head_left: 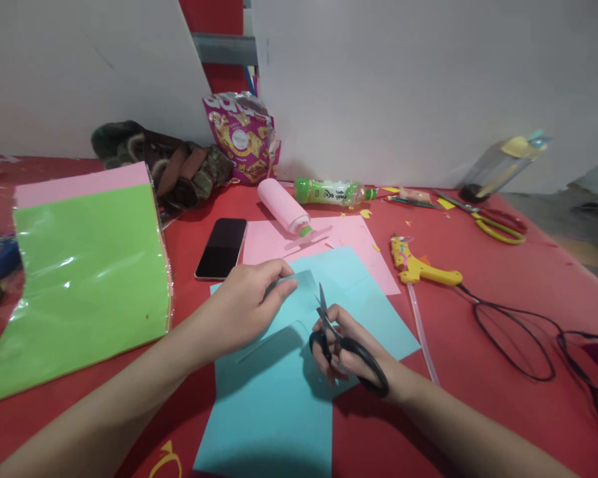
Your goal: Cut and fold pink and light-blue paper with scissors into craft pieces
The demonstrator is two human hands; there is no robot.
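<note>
My left hand (259, 295) pinches a piece of light blue paper (303, 285) between thumb and fingers, above larger light blue sheets (279, 418) on the table. In my right hand (349, 345) is a pair of black-handled scissors (363, 362), with fingers through the loops. The blades point up and away, slightly parted, close to the right edge of the held paper. Below my left hand, a curled strip of the blue paper (274, 342) rises over the sheets. Part of the held piece is hidden behind my left hand.
Beyond the blue sheets lie pink paper (264, 245), a pink-wrapped bottle (283, 204), a phone (222, 247) and a green-capped bottle (333, 192). On the right are a yellow glue gun (423, 269) with its cord and larger scissors (498, 226). A green paper pack (90, 272) lies left.
</note>
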